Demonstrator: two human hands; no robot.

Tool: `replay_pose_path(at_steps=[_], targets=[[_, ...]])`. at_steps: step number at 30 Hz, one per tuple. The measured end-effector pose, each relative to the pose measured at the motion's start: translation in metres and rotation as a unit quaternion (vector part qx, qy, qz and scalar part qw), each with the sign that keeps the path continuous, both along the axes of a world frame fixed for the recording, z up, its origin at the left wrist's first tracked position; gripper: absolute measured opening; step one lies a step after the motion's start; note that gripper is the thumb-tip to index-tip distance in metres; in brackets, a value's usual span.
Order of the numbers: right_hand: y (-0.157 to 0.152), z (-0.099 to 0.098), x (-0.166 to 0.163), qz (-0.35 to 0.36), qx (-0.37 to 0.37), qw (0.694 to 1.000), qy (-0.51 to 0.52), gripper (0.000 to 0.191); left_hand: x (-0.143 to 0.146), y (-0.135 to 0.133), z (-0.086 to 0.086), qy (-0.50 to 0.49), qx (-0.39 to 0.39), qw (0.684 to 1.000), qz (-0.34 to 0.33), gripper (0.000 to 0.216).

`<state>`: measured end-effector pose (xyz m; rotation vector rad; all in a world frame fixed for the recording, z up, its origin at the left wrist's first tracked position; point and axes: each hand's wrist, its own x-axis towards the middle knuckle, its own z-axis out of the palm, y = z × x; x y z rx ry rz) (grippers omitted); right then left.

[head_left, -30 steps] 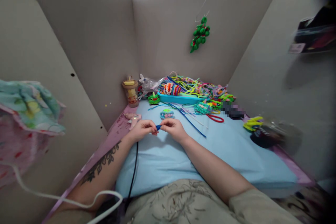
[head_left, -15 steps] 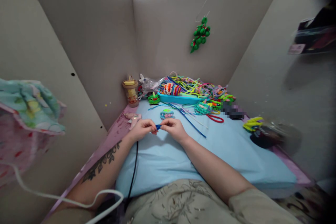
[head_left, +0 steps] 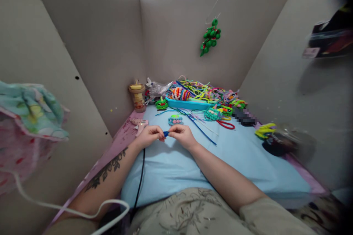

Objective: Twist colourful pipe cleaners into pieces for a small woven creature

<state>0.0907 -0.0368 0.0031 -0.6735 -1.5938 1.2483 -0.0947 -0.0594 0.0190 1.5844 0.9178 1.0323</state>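
A small dark-blue piece of pipe cleaner (head_left: 166,133), bunched or coiled, is pinched between my two hands above the light-blue table cover (head_left: 231,161). My left hand (head_left: 151,136) grips its left side with thumb and fingertips. From the right, my right hand (head_left: 182,135) pinches the other end, its fingers curled. The fingertips hide much of the piece. Just beyond the hands lies a light-blue pipe-cleaner figure (head_left: 175,119) with a green top. A pink glue gun (head_left: 141,127) rests beside my left hand, and a long blue pipe cleaner (head_left: 202,131) lies to the right.
Behind, a turquoise tray (head_left: 190,103) holds many coloured pipe cleaners. A lidded cup (head_left: 137,97) stands at the back left. Finished-looking pieces, including a teal one (head_left: 213,113), lie at the right. A black cable (head_left: 142,172) runs past my left forearm. Grey panels enclose the table.
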Motion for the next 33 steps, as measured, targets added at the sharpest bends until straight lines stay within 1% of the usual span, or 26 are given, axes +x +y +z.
replay_pose_path(at_steps=[13, 18, 27, 33], targets=[[0.0006, -0.0008, 0.0003, 0.003, -0.003, 1.0, 0.004, 0.012, -0.0006, 0.0014, -0.0019, -0.003, 0.004, 1.0, 0.001, 0.026], [0.001, -0.0013, 0.0008, 0.0, 0.004, 1.0, -0.003, 0.015, -0.0001, 0.0007, -0.0015, -0.001, 0.005, 1.0, 0.0, 0.026], [0.0015, -0.0018, 0.0011, -0.007, 0.017, 1.0, -0.012, 0.013, -0.0008, 0.0023, -0.004, -0.002, 0.001, 1.0, 0.001, 0.029], [0.0009, -0.0018, 0.0011, -0.01, 0.023, 1.0, -0.016, 0.014, 0.0001, 0.0016, -0.0023, -0.002, -0.001, 1.0, 0.003, 0.03]])
